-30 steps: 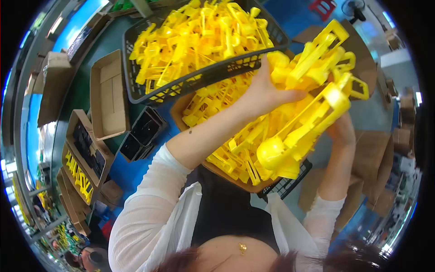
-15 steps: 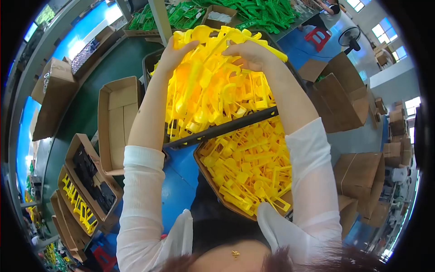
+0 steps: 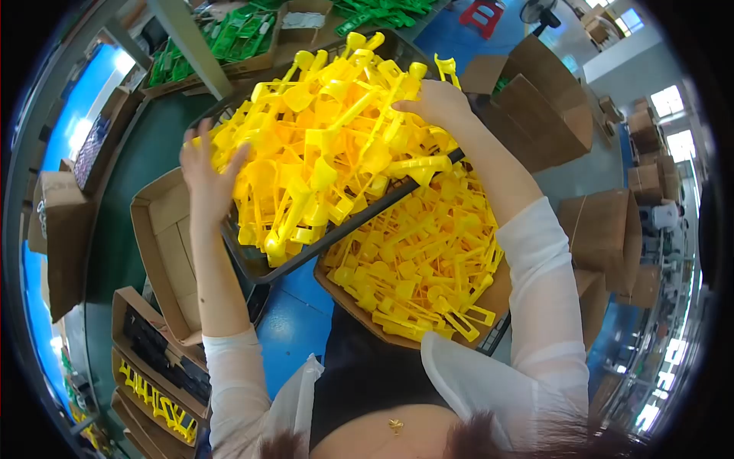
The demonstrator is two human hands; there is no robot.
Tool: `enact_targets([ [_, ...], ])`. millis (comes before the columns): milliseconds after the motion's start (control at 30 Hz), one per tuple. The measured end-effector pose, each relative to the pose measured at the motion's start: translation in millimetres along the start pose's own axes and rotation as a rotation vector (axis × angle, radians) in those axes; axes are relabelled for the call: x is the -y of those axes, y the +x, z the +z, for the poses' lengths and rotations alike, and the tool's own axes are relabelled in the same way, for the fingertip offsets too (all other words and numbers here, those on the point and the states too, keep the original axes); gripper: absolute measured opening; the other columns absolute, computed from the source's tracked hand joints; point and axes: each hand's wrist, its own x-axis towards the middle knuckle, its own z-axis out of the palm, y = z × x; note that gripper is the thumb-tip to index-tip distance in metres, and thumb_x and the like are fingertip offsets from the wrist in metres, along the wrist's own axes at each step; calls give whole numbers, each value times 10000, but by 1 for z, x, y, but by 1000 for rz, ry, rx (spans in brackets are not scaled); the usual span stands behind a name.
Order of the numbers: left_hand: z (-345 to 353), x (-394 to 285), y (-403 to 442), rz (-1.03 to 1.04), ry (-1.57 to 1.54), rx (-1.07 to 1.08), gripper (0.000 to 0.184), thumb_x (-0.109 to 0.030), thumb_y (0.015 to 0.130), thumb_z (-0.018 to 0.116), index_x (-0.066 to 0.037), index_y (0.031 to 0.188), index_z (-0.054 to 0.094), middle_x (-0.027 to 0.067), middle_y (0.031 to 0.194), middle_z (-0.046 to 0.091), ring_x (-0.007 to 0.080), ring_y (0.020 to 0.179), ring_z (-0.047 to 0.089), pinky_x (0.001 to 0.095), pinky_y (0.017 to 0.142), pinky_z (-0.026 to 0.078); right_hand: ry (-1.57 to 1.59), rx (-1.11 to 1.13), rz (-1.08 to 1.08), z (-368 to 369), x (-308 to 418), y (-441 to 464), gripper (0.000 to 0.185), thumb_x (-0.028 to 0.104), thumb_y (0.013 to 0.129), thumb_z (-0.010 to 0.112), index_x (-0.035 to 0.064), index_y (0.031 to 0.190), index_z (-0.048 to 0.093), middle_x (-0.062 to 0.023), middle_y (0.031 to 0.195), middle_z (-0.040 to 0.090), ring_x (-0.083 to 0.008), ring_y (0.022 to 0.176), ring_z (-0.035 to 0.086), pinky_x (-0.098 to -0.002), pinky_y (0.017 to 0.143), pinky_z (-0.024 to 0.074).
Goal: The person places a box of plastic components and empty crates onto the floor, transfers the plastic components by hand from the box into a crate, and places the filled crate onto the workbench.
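A heap of yellow plastic parts [image 3: 313, 145], some with rounded cup-like ends and long stems, fills a black plastic tray [image 3: 336, 237] in front of me. My left hand [image 3: 205, 168] is at the heap's left side, open with its fingers spread, near the tray's edge. On the right, my right hand [image 3: 440, 103] lies against the upper parts with a digit stretched inward; its other fingers are mostly hidden. Below the tray, a cardboard box [image 3: 397, 337] holds many more yellow parts [image 3: 428, 260].
An open cardboard box [image 3: 172, 229] lies left of the tray. Below it are boxes with black parts [image 3: 164, 336] and yellow pieces [image 3: 157, 402]. Green parts [image 3: 241, 34] lie at the back. Open cartons [image 3: 543, 115], a red stool [image 3: 482, 15] and a fan [image 3: 540, 14] are right.
My left hand has moved down and left from the top of the heap, its fingers spreading. The right hand has dropped slightly. The tray appears tilted and further left as the view shifts.
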Motion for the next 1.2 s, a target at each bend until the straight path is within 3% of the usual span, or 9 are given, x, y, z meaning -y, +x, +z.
enact_targets([
  [67, 16, 43, 25, -241, 237, -196, 718, -525, 796, 554, -146, 1357, 315, 263, 1379, 232, 399, 1263, 243, 485, 1014, 221, 3, -57, -26, 22, -10, -4, 718, 641, 686, 574, -16, 974, 604, -184, 973, 606, -309, 951, 573, -396, 775, 474],
  [133, 41, 108, 51, -449, -356, 284, 711, -575, 828, 437, -148, 1376, 283, 264, 1406, 181, 359, 1296, 222, 434, 1040, 203, 88, -160, -74, 39, -14, -6, 745, 635, 698, 564, -33, 1027, 574, -208, 1038, 575, -324, 1005, 541, -396, 810, 457],
  [300, 58, 56, 24, -319, -173, 395, 678, -533, 885, 364, -13, 1319, 351, 212, 1415, 224, 328, 1316, 191, 356, 1068, 148, 342, -512, 90, 26, -65, 17, 799, 599, 745, 531, -58, 1195, 466, -256, 1277, 407, -337, 1184, 417, -404, 958, 363],
  [467, 39, 53, 41, -392, -130, 334, 597, -454, 895, 415, 29, 1245, 428, 189, 1277, 421, 299, 1189, 383, 344, 1002, 275, 569, -247, -320, 88, -82, 66, 585, 553, 808, 463, 177, 1256, 480, -110, 1388, 331, -309, 1267, 320, -482, 1029, 248],
  [600, 5, -128, -31, -140, -348, -78, 413, -295, 904, 428, 25, 1146, 527, 137, 1069, 587, 224, 1005, 531, 306, 899, 386, 648, -598, -410, 64, -130, -1, 382, 442, 793, 539, 106, 946, 639, -111, 985, 621, -277, 904, 585, -339, 767, 460],
  [633, 6, -175, -53, -250, -554, -12, 373, -252, 898, 424, 19, 1118, 554, 126, 1053, 594, 201, 998, 533, 298, 889, 392, 560, -416, -174, 73, -169, -18, 324, 361, 815, 564, 70, 945, 623, -90, 758, 634, -241, 684, 606, -301, 638, 468],
  [767, 92, -245, -143, -36, -640, 902, 376, -224, 846, 554, 36, 1117, 549, 171, 1195, 522, 266, 1139, 474, 336, 967, 343, 375, -544, 467, 209, -311, -104, 381, 380, 770, 540, 30, 885, 636, -185, 859, 627, -340, 848, 597, -417, 740, 469],
  [900, 275, -203, -188, 159, 364, 514, 884, -619, 750, 529, 110, 1230, 391, 292, 1313, 352, 372, 1244, 336, 420, 1022, 270, 492, -104, 858, 336, -426, -158, 540, 481, 791, 504, -12, 977, 623, -209, 1049, 596, -330, 1023, 553, -395, 858, 441],
  [1200, 347, -189, -193, -264, 369, 752, 920, -665, 736, 494, 27, 1313, 310, 331, 1338, 254, 426, 1270, 220, 478, 983, 305, 983, 218, 696, 346, -371, -179, 722, 503, 849, 444, 70, 1386, 231, -188, 1424, 228, -290, 1329, 202, -332, 1064, 206],
])
